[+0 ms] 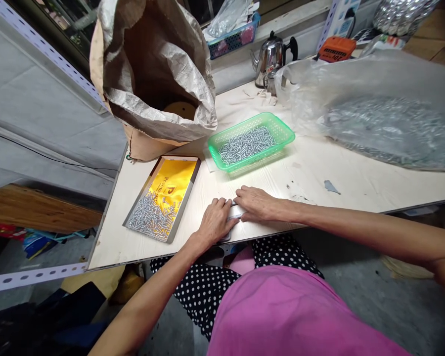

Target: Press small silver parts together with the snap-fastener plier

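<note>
Both hands rest together at the table's front edge. My left hand (215,221) lies palm down with fingers curled over a small clear packet (236,213) of silvery pieces. My right hand (255,203) presses on the same packet from the right, fingers bent and close together. A green plastic basket (286,129) holding many small silver screws stands just beyond the hands. To the left lies a shallow yellow box lid (176,179) with a heap of the same screws in its near end.
A large open brown paper sack (170,118) stands at the back left. A big clear plastic bag (385,118) of metal parts fills the right side. A steel kettle (270,59) and a blue basket (233,37) sit behind. The white table (341,183) ends near my lap.
</note>
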### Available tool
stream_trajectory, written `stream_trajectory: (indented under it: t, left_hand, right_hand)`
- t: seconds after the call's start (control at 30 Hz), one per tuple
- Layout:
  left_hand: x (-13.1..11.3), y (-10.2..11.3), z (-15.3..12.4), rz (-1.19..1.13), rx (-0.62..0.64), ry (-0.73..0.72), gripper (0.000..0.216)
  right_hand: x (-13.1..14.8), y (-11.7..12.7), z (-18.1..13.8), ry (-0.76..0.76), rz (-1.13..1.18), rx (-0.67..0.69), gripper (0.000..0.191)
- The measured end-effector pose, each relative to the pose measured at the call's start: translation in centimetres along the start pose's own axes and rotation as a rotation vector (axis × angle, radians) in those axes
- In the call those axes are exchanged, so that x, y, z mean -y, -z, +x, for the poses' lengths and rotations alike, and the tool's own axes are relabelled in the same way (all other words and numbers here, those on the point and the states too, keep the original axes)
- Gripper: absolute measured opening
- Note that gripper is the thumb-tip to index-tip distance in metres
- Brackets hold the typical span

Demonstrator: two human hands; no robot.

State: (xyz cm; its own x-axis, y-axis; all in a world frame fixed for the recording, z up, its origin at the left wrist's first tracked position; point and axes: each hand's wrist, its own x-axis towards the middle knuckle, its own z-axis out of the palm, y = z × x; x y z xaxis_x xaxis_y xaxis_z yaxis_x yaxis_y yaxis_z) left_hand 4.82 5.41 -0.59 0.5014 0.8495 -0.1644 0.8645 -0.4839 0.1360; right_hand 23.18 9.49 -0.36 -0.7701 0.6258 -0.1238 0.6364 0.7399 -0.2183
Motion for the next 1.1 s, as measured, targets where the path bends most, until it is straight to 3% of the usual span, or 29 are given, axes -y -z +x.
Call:
stream_trajectory:
  t: [0.17,0.33,0.43,0.53,0.73,0.93,1.0,1.1]
  left_hand:
    - [-0.7,-0.5,0.1,-0.006,0.0,0.037,0.02]
    - [-0.8,-0.8,-0.1,0.007,-0.022,0.054,0.021]
    - [-1.3,-1.4,-0.9,-0.01,-0.12,0.099,0.039]
    - [-2.3,-3.2,-2.3,-0.035,-0.272,0.088,0.042]
    - [-4.7,-6.5,-4.4,-0.088,-0.395,-0.013,0.044]
    - [-4.4,-5.9,-4.5,-0.179,-0.386,-0.036,0.039]
    - [-4.2,-5.6,-4.4,-0.196,-0.389,-0.043,0.044]
    - [-4.6,-5.2,-4.9,-0.237,-0.396,-0.097,0.045]
  right_hand:
    - [1.0,-0.7,-0.2,-0.036,0.029,0.017,0.015]
    - [1.6,-1.0,-0.8,-0.096,-0.002,-0.041,0.015]
    - [0.9,-0.6,-0.8,-0.082,-0.032,-0.078,0.034]
    - [-0.3,-0.5,-0.4,-0.022,-0.027,-0.043,0.056]
    - [-1.9,-1.9,1.0,-0.051,-0.069,-0.134,0.018]
    - [-1.8,-2.1,3.3,-0.141,-0.123,-0.228,0.018]
    - [-0.4,-1.8,3.8,-0.092,-0.121,-0.242,0.017]
    - [2.7,-1.2,4.3,0.189,-0.058,-0.229,0.014]
